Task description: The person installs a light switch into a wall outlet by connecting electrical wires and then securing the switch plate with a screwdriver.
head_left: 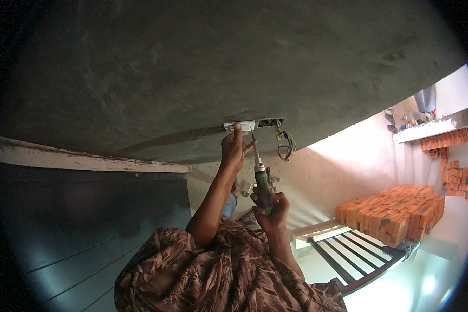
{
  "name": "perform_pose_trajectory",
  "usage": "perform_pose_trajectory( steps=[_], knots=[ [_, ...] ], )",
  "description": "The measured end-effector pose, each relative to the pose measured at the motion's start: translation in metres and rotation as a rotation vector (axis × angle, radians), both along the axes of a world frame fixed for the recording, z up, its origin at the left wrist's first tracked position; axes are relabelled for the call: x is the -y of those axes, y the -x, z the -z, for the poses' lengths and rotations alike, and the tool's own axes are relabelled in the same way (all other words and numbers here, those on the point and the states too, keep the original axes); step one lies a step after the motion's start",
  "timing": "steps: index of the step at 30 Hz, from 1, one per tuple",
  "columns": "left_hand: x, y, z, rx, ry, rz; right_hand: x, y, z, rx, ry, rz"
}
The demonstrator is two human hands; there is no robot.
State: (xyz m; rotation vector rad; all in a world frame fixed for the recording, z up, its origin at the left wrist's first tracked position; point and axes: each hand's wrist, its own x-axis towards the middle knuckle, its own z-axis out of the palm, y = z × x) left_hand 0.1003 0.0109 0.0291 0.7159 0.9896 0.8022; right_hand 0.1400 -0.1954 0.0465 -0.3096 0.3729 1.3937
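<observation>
My left hand (233, 151) presses a white rectangular wall plate (239, 126) against the dark grey plastered wall, its thumb lying over the plate's front. In my right hand (273, 212) is a green and black screwdriver (263, 187), fingers wrapped round the thick handle. Its shaft points up to the right part of the plate; whether the tip sits in a screw is too small to tell. Just right of the plate, an open wall box (271, 123) shows in the plaster. Looped yellow and dark wires (285, 144) hang out of it.
A dark panel (104, 218) under a pale ledge (88, 159) stands at the left. Orange bricks (390, 210) are stacked at the right, above a dark metal railing (348, 255). More bricks (456, 174) lie at the far right. Small items stand on the floor behind my arms.
</observation>
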Motion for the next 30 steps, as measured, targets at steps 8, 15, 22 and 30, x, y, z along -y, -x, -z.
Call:
perform_pose_trajectory(
  steps=[8, 15, 22, 30],
  knots=[
    [0.0, -0.002, 0.002, 0.064, 0.018, -0.039, 0.001, 0.034, 0.004, 1.069, 0.492, 0.202],
    [0.0, -0.003, 0.005, 0.015, 0.016, -0.062, 0.001, 0.036, -0.006, 0.689, 0.46, 0.202],
    [0.0, 0.002, 0.008, 0.002, 0.017, -0.02, 0.004, 0.029, -0.01, 0.906, 0.575, 0.118],
    [0.002, 0.0, 0.006, 0.045, 0.022, -0.021, -0.008, 0.06, -0.015, 1.084, 0.662, 0.384]
  ],
)
